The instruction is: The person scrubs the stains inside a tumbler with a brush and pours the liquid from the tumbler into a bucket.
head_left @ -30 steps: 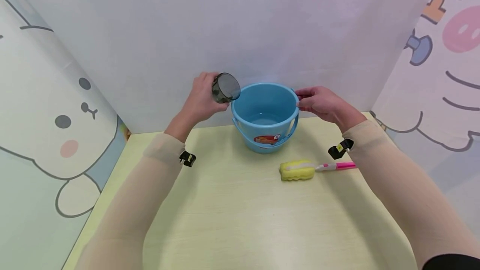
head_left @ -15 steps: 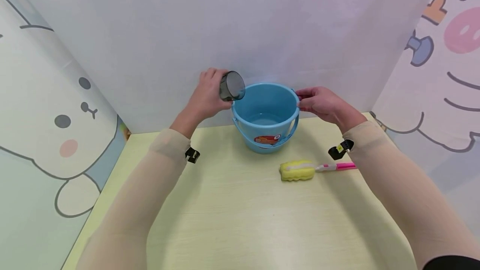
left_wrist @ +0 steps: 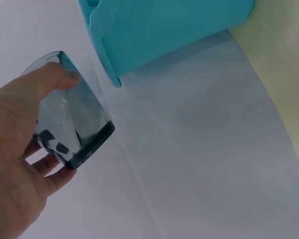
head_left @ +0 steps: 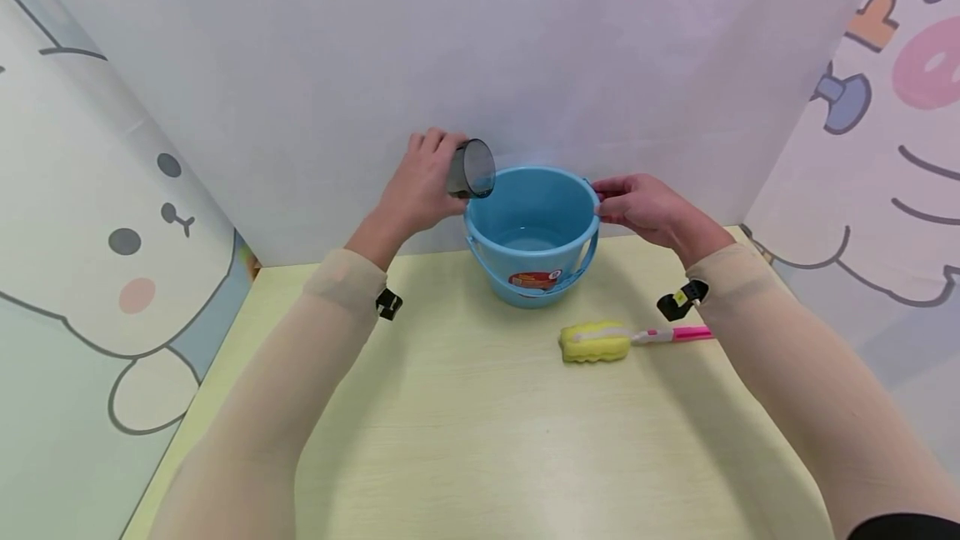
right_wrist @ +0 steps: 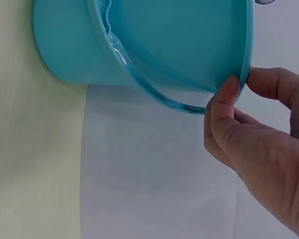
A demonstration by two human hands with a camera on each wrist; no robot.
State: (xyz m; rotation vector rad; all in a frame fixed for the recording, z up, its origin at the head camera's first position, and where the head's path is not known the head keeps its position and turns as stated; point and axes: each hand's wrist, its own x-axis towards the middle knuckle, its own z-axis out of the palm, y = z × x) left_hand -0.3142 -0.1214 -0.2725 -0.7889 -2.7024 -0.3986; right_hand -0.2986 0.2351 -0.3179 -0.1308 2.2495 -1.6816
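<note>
My left hand grips a dark, see-through cup and tilts it, its mouth turned toward the blue bucket. The cup's rim is close above the bucket's left rim. In the left wrist view the thumb lies along one side of the cup and the fingers wrap the other. My right hand pinches the bucket's right rim between thumb and fingers, as the right wrist view shows. The bucket stands upright on the table, its handle hanging down in front over a red label.
A yellow sponge brush with a pink and white handle lies on the pale wooden table, in front of the bucket to the right. The right sleeve covers its handle end. A white wall rises behind, with cartoon-printed panels on both sides.
My left hand has moved right and slightly up with the cup, tipping it further toward the bucket. The right hand and the bucket have stayed in place.
</note>
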